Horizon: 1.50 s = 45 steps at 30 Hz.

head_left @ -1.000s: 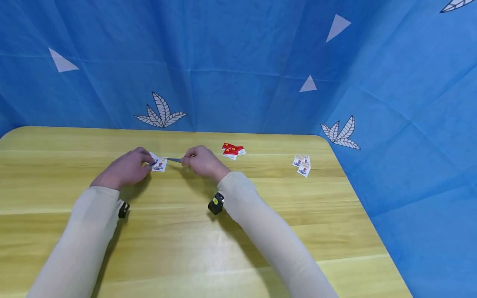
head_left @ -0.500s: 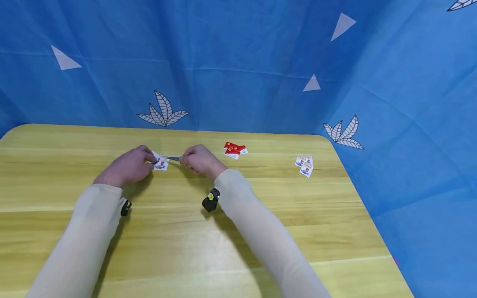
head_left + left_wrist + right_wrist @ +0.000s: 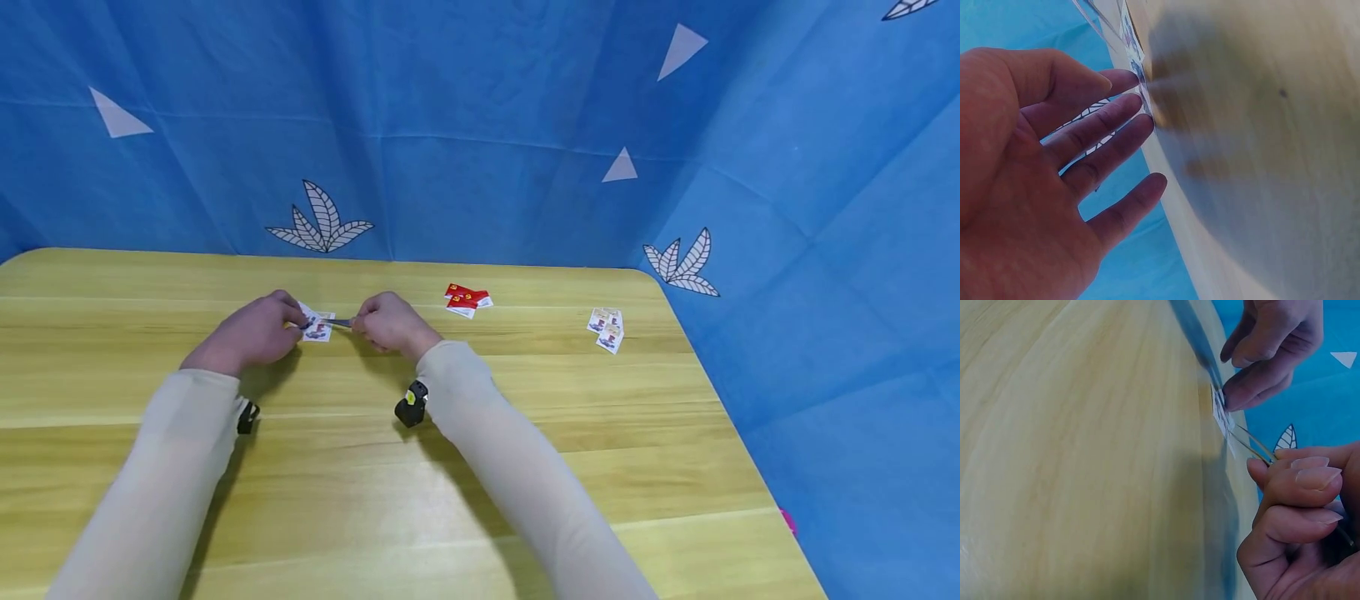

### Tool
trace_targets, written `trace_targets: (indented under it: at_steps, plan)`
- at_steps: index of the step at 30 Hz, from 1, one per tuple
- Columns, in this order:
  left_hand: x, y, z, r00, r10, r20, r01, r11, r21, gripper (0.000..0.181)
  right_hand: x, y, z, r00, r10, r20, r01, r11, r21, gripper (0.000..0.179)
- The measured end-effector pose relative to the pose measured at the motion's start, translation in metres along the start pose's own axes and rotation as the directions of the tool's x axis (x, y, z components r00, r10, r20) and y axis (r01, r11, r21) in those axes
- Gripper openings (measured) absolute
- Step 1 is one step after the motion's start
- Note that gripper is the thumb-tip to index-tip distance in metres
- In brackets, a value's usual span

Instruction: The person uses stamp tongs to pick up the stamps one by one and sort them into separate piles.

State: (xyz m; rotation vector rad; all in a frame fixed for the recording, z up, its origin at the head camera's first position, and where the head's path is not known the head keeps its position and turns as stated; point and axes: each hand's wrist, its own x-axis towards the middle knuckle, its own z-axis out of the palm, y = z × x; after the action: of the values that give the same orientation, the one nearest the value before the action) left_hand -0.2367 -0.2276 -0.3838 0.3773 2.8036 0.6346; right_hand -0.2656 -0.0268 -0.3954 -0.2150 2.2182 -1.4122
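Small white printed paper pieces (image 3: 318, 333) lie overlapping on the table at the left. My left hand (image 3: 255, 335) rests its fingertips on their left part; in the left wrist view its fingers (image 3: 1110, 150) reach out nearly straight and apart. My right hand (image 3: 393, 323) pinches a pair of metal tweezers (image 3: 341, 322) by thumb and forefinger. Seen from the right wrist, the two thin prongs of the tweezers (image 3: 1254, 445) point at the paper (image 3: 1222, 419), beside the left fingertips. Whether the tips grip the paper, I cannot tell.
Overlapping red-and-white paper pieces (image 3: 467, 300) lie near the table's back edge, right of the hands. Farther right sit more white printed pieces (image 3: 606, 329). A blue curtain (image 3: 465, 150) hangs behind and along the right side of the wooden table (image 3: 337, 500).
My right hand has moved slightly left, bringing the tweezers' tips from the right edge of the printed pieces to over them. The left hand stays on the paper.
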Motion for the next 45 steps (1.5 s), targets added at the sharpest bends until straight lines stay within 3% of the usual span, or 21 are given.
trace_targets:
  at_steps: [11, 26, 33, 40, 45]
  plan:
    - [0.0008, 0.0020, 0.0002, 1.000, -0.002, 0.004, 0.002, 1.000, -0.011, 0.033, 0.0046, 0.0039, 0.0027, 1.000, 0.001, -0.013, 0.000, 0.999, 0.034, 0.016]
    - [0.0033, 0.0003, 0.0038, 1.000, 0.001, 0.008, -0.001, 1.000, 0.009, 0.032, 0.0050, 0.0058, 0.0050, 0.999, -0.030, -0.020, 0.030, 0.998, -0.047, 0.013]
    - [0.0020, -0.0001, 0.0020, 1.000, 0.002, 0.010, -0.002, 1.000, 0.005, 0.032, 0.0052, 0.0064, 0.0063, 0.999, -0.034, -0.026, 0.034, 0.999, -0.021, 0.013]
    - [-0.0008, -0.0016, -0.0019, 1.000, 0.026, 0.001, -0.026, 1.000, 0.008, 0.032, 0.0057, 0.0063, 0.0083, 0.998, -0.058, -0.021, 0.058, 0.998, 0.006, 0.012]
    - [-0.0035, -0.0029, -0.0017, 0.997, 0.065, -0.045, -0.065, 0.998, 0.000, 0.033, 0.0043, 0.0076, 0.0058, 0.996, -0.094, -0.013, 0.094, 0.995, 0.029, 0.012]
